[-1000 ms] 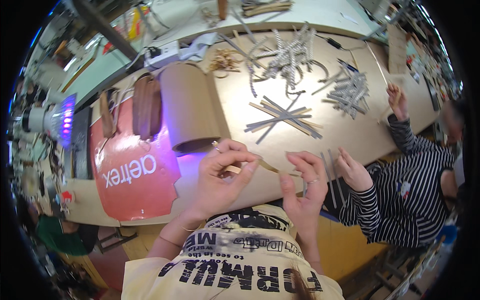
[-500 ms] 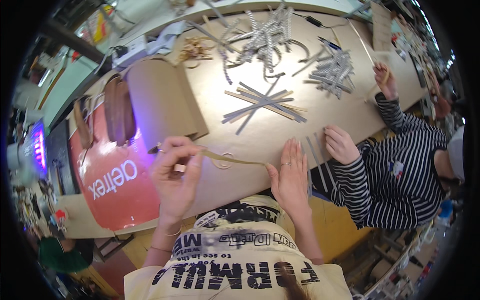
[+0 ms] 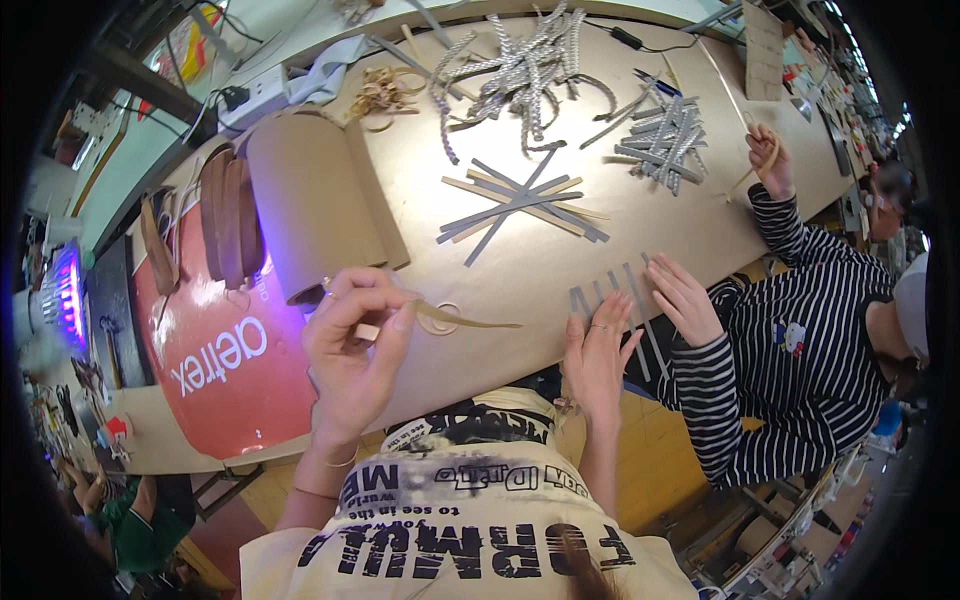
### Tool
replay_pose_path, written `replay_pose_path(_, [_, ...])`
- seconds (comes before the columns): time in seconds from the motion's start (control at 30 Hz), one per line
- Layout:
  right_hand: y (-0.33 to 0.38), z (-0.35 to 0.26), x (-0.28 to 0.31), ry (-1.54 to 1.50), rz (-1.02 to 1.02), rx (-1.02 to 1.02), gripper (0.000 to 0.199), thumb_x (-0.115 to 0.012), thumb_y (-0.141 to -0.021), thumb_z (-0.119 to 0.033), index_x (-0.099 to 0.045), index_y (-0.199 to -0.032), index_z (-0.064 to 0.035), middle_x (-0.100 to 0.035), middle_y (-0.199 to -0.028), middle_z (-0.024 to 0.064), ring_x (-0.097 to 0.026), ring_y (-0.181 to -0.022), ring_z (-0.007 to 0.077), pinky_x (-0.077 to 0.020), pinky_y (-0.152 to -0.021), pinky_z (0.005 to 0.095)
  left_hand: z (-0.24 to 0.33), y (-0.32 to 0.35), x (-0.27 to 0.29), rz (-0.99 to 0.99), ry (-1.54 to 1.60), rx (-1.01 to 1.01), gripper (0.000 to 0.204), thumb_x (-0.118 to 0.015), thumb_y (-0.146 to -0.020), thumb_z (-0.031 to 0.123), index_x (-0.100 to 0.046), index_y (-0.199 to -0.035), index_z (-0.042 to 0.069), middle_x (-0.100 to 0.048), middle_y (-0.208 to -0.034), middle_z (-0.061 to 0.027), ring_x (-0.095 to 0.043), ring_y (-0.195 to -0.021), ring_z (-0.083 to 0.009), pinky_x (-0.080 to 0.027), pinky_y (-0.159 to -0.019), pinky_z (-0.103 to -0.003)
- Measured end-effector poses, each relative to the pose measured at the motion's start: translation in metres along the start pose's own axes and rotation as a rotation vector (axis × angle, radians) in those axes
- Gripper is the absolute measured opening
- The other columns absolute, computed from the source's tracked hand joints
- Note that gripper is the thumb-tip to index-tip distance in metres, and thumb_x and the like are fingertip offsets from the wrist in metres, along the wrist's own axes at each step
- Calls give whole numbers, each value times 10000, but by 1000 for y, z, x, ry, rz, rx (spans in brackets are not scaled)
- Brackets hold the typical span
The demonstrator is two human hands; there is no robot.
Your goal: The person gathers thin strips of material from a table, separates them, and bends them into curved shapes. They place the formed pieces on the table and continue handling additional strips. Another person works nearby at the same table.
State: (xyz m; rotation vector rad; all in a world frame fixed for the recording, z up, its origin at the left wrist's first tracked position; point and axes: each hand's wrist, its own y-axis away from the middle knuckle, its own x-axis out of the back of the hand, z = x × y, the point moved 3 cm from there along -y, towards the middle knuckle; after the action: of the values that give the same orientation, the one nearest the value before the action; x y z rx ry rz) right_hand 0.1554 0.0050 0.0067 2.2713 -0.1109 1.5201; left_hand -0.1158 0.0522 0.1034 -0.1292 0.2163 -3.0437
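Note:
My left hand [image 3: 358, 345] pinches one end of a thin olive-tan strip [image 3: 470, 321] between thumb and fingers. The strip's other end hangs free over the table, pointing right. A small pale piece shows beneath the curled fingers of that hand; its kind is unclear. Near the table's front edge, my right hand [image 3: 597, 368] has its fingers stretched out and apart, over or touching the ends of several grey strips [image 3: 627, 290] laid side by side. Whether it presses on one cannot be made out. A pale ring-shaped loop [image 3: 440, 318] lies behind the olive-tan strip.
Crossed grey and tan strips [image 3: 515, 208] lie mid-table. Behind them are silvery twisted strips [image 3: 525, 75] and a shorter pile [image 3: 665, 145]. A brown paper roll [image 3: 315, 205] stands left by brown straps [image 3: 230, 220]. A co-worker's hand [image 3: 685, 300] rests close to my right hand.
My right hand has left the olive-tan strip's end and shifted right to the grey strips. The strip's right end is now loose. The co-worker's nearer hand has flattened out.

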Motion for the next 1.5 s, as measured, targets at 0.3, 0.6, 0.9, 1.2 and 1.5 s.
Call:
replay_pose_path(0.3, [6, -53, 56, -473, 296, 267, 255, -632, -932, -152, -643, -1134, 3, -602, -1193, 198, -589, -1067, 310, -427, -963, 431, -2, 0, -10, -12, -12, 36, 99, -703, -844, 20, -718, -942, 22, -571, -927, -28, -546, -762, -64, -440, -589, -201])
replay_pose_path(0.6, [27, -155, 81, -854, -98, 643, 110, -613, -922, -21, -665, -1006, 27, -665, -929, 125, -644, -769, 209, -509, -722, 293, 12, 8, -12, 79, -303, -436, 291, -740, -713, -60, -741, -982, 48, -567, -875, -50, -543, -582, -113, -455, -494, -238])
replay_pose_path(0.9, [26, -152, 78, -760, -114, 629, 161, -603, -928, -48, -687, -1058, -5, -673, -978, 109, -611, -819, 252, -467, -757, 332, 6, 6, -11, 79, -387, -502, 322, -753, -687, -55, -742, -990, 53, -580, -860, -50, -554, -563, -115, -450, -463, -235])
replay_pose_path(1.2, [22, -154, 79, -665, -75, 677, 120, -613, -895, -28, -683, -992, -21, -678, -939, 82, -593, -817, 255, -419, -789, 344, 5, 5, -10, 53, -388, -466, 293, -785, -686, -17, -740, -967, 52, -592, -844, -50, -569, -554, -121, -448, -461, -242])
replay_pose_path(1.5, [19, -161, 78, -526, 47, 818, 92, -628, -874, -24, -674, -953, -22, -675, -902, 87, -623, -846, 247, -410, -845, 378, 6, 4, -9, 68, -396, -419, 225, -769, -716, -21, -731, -933, 25, -595, -844, -75, -581, -550, -148, -460, -472, -261])
